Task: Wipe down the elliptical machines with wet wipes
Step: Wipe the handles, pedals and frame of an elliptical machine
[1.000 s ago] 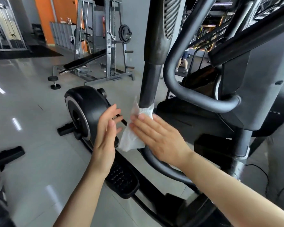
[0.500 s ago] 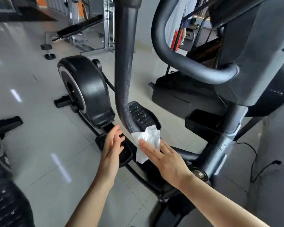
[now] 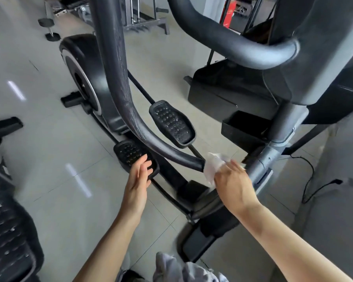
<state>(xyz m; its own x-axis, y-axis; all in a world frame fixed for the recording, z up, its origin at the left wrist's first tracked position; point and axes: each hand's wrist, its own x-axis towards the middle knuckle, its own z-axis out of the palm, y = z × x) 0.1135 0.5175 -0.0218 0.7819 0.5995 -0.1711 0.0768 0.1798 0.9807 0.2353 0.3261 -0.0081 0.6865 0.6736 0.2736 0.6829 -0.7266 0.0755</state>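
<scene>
The elliptical machine [image 3: 102, 86] fills the centre and right of the frame, its curved swing arm [image 3: 120, 98] sweeping from the top down to lower centre. At the low end of that arm, right of centre, the right hand [image 3: 232, 186] presses a crumpled wet wipe [image 3: 212, 167] against the metal, fingers bent around the wad. The left hand [image 3: 138, 178], left of centre, hovers with relaxed fingers just above the nearer pedal [image 3: 130, 153], holding nothing; whether it touches the pedal cannot be told. The hands are apart. The likely trouble here: the arm is linked to the pedals, so a firm push could swing it and shift the farther pedal [image 3: 171, 123]. The bunched wipe may also snag or tear at the joint beside the grey post [image 3: 273, 147], leaving that crevice unwiped.
</scene>
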